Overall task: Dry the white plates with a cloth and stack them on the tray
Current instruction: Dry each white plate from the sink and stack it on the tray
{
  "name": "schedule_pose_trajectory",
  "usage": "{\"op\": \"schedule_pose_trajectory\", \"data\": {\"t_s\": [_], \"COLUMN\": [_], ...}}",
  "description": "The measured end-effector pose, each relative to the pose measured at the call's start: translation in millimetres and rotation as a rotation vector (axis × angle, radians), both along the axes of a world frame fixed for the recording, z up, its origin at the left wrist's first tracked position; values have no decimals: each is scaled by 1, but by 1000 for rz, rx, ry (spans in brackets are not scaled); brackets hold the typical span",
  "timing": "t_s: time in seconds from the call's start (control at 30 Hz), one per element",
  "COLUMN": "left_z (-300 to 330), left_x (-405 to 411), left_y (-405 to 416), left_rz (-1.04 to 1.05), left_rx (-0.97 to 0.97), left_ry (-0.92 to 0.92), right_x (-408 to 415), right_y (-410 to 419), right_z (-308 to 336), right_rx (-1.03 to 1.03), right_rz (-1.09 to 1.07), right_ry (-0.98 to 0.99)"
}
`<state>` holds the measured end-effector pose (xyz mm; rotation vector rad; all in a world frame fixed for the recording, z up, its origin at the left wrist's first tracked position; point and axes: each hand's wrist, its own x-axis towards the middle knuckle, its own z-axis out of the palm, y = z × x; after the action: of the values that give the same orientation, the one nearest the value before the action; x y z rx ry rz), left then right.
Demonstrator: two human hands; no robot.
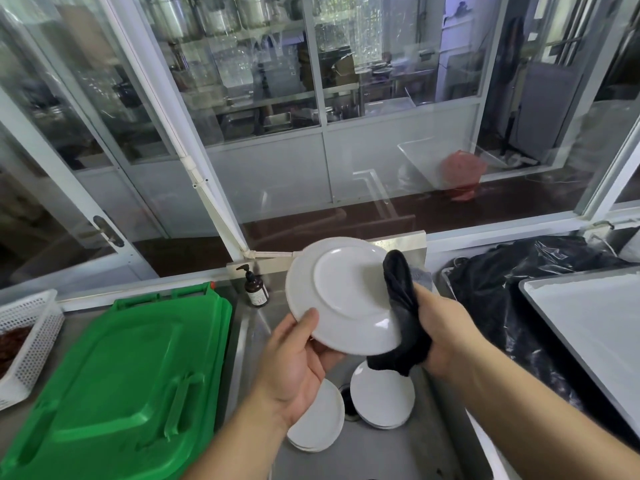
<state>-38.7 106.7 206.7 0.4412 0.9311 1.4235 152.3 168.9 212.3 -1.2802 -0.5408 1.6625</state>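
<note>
Steel sink [398, 455]: left hand [294, 362] pinching plate [341, 294] rim, right hand [441, 332] gripping cloth [405, 313]; plate risking slipping onto plates below.

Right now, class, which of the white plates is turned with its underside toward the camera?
The plate held up between both hands, foot ring visible; the left hand grips its rim, the right hand presses the black cloth against it. The sink plates lie flat below.

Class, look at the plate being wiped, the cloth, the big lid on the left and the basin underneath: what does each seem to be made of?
Plate: probably glazed ceramic; white, glossy, raised foot ring.
Cloth: soft black fabric; folds and bunches in the right hand.
Lid: moulded plastic; bright green, shiny ribs.
Basin: likely stainless steel; dull grey sheen.
</note>
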Motion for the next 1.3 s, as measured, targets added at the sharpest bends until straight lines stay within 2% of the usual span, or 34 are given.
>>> {"op": "schedule_pose_trajectory", "data": {"t_s": [0.17,0.3,0.4,0.47,0.57,0.67,0.8,0.87,0.93,1.07,1.13,1.23,1.3], "left_z": [11,23,29,28,21,15,13,13,11,8,4,1,0], "left_x": [28,35,34,33,28,20,23,27,30,31,30,25,20], "left_y": [3,3,5,4,-3,-8,-13,-18,-20,-21,-21,-18,-13], "left_rz": [94,119,132,109,74,48,-36,-41,-36,4,5,42,76], "left_rx": [114,175,190,186,143,113,132,150,178,224,244,220,200], "left_ry": [23,52,61,86,121,143,199,210,237,351,428,531,613], "right_x": [-41,-49,-51,-52,-41,-26,-18,-18,-19,-25,-30,-36,-41], "right_y": [-35,-44,-48,-51,-42,-22,8,23,36,45,38,20,-1], "right_z": [4,11,15,14,15,24,35,38,41,42,39,27,22], "right_rx": [216,393,524,706,995,1079,1156,1136,1034,658,548,472,523], "right_rz": [-144,-97,-8,73,351,595,656,622,527,302,211,163,221], "right_ry": [-204,-423,-640,-826,-1059,-1019,-1064,-1055,-995,-824,-751,-640,-608]}}
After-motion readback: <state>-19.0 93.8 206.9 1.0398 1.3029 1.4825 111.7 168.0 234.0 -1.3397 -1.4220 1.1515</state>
